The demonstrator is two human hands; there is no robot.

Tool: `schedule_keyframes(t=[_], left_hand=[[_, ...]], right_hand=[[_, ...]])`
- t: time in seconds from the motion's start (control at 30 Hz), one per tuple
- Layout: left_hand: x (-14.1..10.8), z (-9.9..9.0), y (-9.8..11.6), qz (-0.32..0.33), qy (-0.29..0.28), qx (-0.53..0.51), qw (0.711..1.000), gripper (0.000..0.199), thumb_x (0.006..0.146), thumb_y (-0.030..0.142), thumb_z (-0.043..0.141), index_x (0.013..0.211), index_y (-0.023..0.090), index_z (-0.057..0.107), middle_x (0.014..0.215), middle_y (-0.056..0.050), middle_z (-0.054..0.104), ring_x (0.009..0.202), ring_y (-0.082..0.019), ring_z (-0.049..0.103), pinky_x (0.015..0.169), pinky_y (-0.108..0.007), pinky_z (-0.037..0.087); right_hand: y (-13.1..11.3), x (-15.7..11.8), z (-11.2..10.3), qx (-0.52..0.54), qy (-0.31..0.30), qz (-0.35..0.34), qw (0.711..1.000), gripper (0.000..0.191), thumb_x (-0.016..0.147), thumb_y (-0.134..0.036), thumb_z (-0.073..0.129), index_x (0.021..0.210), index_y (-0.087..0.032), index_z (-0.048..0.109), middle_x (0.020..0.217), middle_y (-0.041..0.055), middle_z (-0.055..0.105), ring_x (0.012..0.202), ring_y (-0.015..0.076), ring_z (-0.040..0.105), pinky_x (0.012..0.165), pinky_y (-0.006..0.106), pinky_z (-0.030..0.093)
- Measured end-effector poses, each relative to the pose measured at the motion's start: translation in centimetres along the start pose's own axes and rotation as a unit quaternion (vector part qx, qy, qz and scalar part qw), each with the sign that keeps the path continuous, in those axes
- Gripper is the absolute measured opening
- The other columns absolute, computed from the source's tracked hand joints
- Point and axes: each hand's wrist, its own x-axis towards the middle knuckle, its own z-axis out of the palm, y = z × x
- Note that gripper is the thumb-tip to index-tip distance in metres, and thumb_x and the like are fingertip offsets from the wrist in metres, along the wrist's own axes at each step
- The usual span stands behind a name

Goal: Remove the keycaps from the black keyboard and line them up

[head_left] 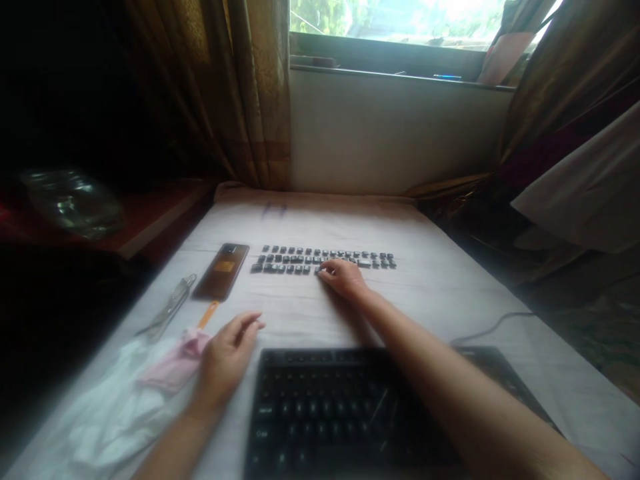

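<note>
My right hand (344, 277) reaches across to the rows of loose black keycaps (285, 259), its thumb and fingertips closed on a keycap (319, 271) at the end of the nearest row. Part of the rows is hidden behind that hand. Just left of the black keyboard (300, 357), my left hand (231, 350) hovers with its fingers loosely stretched and nothing visible in them. My right forearm crosses over the keyboard, covering much of its right side. Several keys still sit in the keyboard, which looks blurred.
To the left lie a brown phone (221, 273), a metal tool (173, 307), an orange handle (208, 313), a pink cloth (173, 367) and a white cloth (115, 413). A cable (495, 325) runs off right. Curtains (250, 93) frame a window beyond the bed-like surface.
</note>
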Motion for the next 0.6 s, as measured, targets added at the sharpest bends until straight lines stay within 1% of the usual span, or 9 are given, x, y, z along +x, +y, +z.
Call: schedule_keyframes(t=[0.17,0.43,0.6], left_hand=[[-0.01,-0.02,-0.02,-0.004,-0.005,0.004,1.0,0.04,0.078,0.05,0.053,0.1,0.021,0.069,0.09,-0.006,0.079,0.091,-0.024,0.073,0.085,-0.036,0.057],[0.1,-0.14,0.05,-0.008,-0.01,0.007,1.0,0.041,0.077,0.051,0.053,0.1,0.022,0.069,0.09,-0.006,0.079,0.091,-0.025,0.073,0.086,-0.037,0.057],[0.12,-0.05,-0.2,-0.001,-0.011,0.001,1.0,0.041,0.078,0.051,0.053,0.101,0.021,0.068,0.092,-0.006,0.078,0.092,-0.024,0.073,0.087,-0.037,0.056]], right_hand=[[-0.16,0.04,0.02,-0.01,-0.007,0.008,1.0,0.019,0.083,-0.031,0.069,0.1,-0.029,0.076,0.094,0.0007,0.078,0.09,0.0205,0.07,0.081,0.029,0.052],[-0.41,-0.03,0.05,-0.019,-0.012,0.016,1.0,0.02,0.084,-0.033,0.069,0.103,-0.03,0.075,0.093,-0.0003,0.078,0.089,0.02,0.071,0.078,0.028,0.052],[-0.44,-0.66,-0.71,-0.027,-0.01,-0.001,1.0,0.023,0.086,-0.027,0.066,0.108,-0.027,0.073,0.097,0.0025,0.078,0.091,0.0203,0.071,0.082,0.029,0.053]])
